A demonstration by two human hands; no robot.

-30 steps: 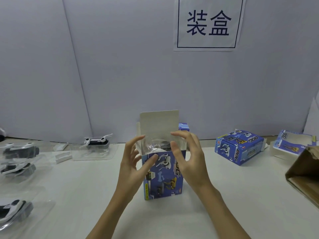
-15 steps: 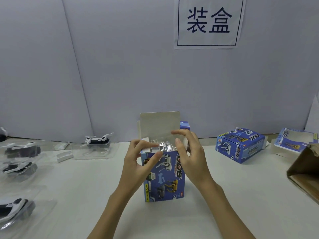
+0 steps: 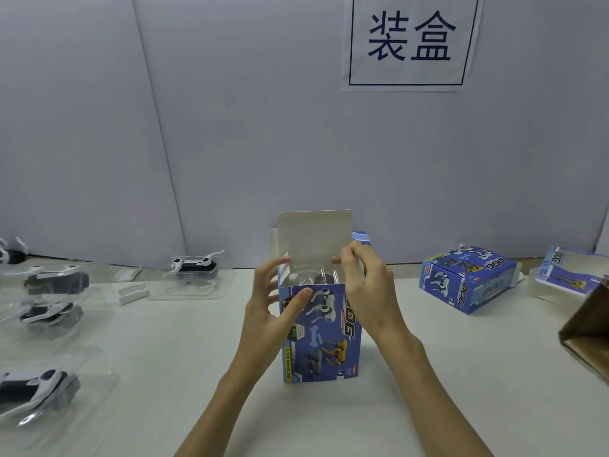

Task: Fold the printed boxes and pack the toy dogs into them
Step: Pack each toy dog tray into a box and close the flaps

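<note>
A blue printed box [image 3: 324, 341] stands upright at the middle of the table, its grey top flap [image 3: 314, 235] raised. Inside its open top I see the clear blister with a toy dog [image 3: 314, 277], mostly hidden by the box walls. My left hand [image 3: 267, 311] grips the upper left corner, thumb on the printed front and fingers at the left side flap. My right hand [image 3: 369, 291] curls over the upper right edge, with its fingertips at the opening.
Several toy dogs in clear blisters lie at the left [image 3: 194, 267] [image 3: 56, 282] [image 3: 36, 387], beside small white parts [image 3: 131, 288]. A closed printed box [image 3: 468, 278] and a flat unfolded box [image 3: 566, 275] lie at the right. A brown carton [image 3: 586, 331] juts in at the right edge.
The blister with the toy dog has sunk lower into the box. Both hands closed in from beside the opening onto the box's top edges.
</note>
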